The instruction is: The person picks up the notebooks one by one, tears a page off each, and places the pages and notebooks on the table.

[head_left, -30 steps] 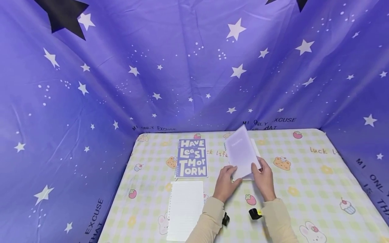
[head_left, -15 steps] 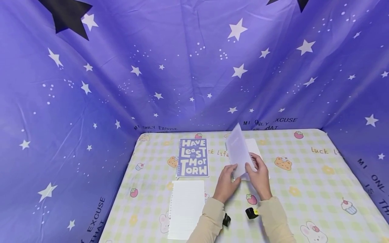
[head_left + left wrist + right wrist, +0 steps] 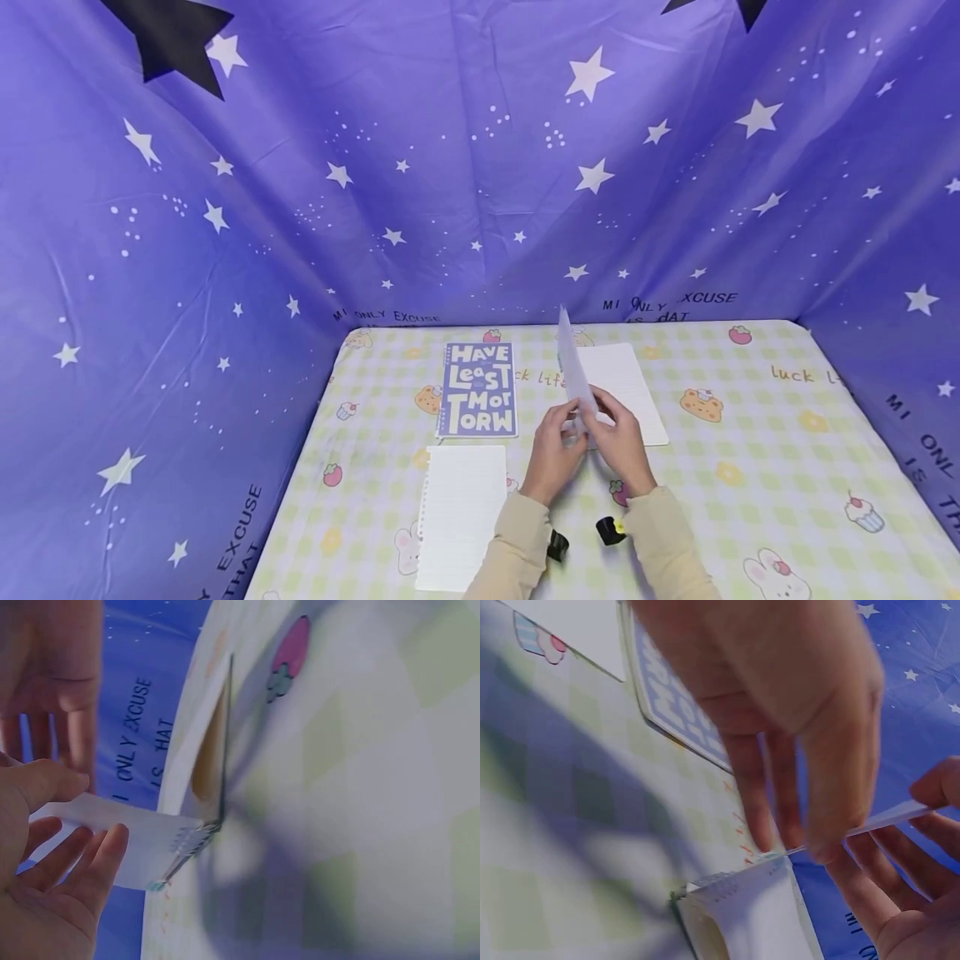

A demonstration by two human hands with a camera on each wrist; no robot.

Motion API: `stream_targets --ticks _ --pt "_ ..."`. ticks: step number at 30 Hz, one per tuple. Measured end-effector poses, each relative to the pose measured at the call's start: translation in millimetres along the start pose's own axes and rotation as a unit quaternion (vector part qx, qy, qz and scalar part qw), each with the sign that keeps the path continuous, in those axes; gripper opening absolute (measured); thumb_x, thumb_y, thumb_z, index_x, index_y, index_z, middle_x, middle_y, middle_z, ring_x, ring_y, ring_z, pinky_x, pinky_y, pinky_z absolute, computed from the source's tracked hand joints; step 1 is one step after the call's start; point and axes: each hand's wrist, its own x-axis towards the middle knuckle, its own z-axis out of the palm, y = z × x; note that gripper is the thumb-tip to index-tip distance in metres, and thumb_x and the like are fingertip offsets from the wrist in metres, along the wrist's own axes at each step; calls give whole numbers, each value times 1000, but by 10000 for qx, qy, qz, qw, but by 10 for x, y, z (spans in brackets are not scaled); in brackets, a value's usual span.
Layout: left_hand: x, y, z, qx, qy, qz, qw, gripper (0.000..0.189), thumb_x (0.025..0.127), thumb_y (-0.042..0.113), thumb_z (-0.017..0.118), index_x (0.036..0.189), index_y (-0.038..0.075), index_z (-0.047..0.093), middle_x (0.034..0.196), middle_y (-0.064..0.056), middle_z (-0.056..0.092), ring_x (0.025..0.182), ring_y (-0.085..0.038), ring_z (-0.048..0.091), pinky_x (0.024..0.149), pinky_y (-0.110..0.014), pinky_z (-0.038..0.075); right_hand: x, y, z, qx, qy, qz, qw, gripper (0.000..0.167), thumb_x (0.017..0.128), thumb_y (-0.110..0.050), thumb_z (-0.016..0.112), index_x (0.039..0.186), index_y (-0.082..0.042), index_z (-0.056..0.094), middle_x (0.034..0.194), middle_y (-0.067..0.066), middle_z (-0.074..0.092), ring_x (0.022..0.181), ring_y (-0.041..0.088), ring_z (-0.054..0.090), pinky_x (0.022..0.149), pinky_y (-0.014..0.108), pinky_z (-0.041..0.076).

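Note:
A ring-bound notebook (image 3: 626, 383) lies before my hands, its white ruled page showing. Its pale lavender cover (image 3: 572, 362) stands nearly upright from the ring side, turned edge-on to the head view. My left hand (image 3: 553, 454) pinches the cover's near lower part, thumb against one face and fingers behind it. From the other side my right hand (image 3: 618, 440) grips the same cover between thumb and fingers. In the left wrist view the metal rings (image 3: 191, 851) show at the cover's base. Both hands also meet at the cover (image 3: 889, 817) in the right wrist view.
A purple lettered notebook (image 3: 478, 390) lies to the left. Nearer, a loose ruled sheet (image 3: 461, 517) with punched holes lies partly by my left sleeve. The checked tablecloth (image 3: 757, 467) reaches to a starry purple curtain (image 3: 450, 167) on three sides.
My right hand has moved left, swinging the lavender cover up from leaning over the pages to nearly upright. More of the ruled page shows now. My left hand stays nearly in place.

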Motion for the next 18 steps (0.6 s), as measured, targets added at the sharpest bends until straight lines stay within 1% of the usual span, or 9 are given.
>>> stream_targets --ticks 2,6,8,11,14,16,18 --pt "1 3 -28 -108 23 110 9999 58 87 -4 67 142 5 51 132 -10 58 118 -23 62 93 -21 54 -5 27 31 158 -192 3 9997 44 99 -25 62 139 -6 57 131 18 62 122 31 57 87 13 51" --pt "-17 23 -102 -101 45 267 9996 60 89 -6 64 145 4 47 135 -11 56 121 -23 60 93 -19 53 -29 57 86 450 -452 -134 9979 47 99 -27 62 140 -5 55 135 15 59 124 31 54 90 15 52" --pt "-31 38 -138 -127 73 257 9996 60 91 -6 61 147 5 44 138 -11 55 122 -22 59 94 -19 53 -39 66 108 535 -527 -255 9968 46 99 -26 62 139 -6 56 136 14 58 125 31 53 91 14 51" --pt "-50 60 -189 -319 222 107 9992 55 95 -1 57 148 8 44 140 -9 54 122 -23 59 95 -21 53 -54 77 145 522 -624 -430 9958 44 99 -25 62 139 -7 57 136 13 57 125 30 53 94 17 51" --pt "-60 59 -232 -648 486 -64 9967 46 101 9 53 147 8 46 141 -9 55 121 -23 59 95 -25 54 -57 100 188 451 -685 -575 9950 42 98 -24 63 137 -8 59 136 12 58 126 30 53 97 27 53" --pt "-63 44 -257 -764 712 -89 9945 42 104 14 50 145 7 49 140 -11 57 119 -25 61 95 -28 55 -60 122 220 414 -697 -705 9942 41 98 -22 64 135 -7 60 136 13 58 127 31 54 99 35 53" --pt "-64 30 -281 -818 894 -66 9926 40 106 17 46 143 3 49 138 -16 58 115 -27 63 94 -30 55 -62 153 247 360 -728 -802 9935 39 97 -21 65 134 -6 61 136 13 59 127 32 54 101 43 52"
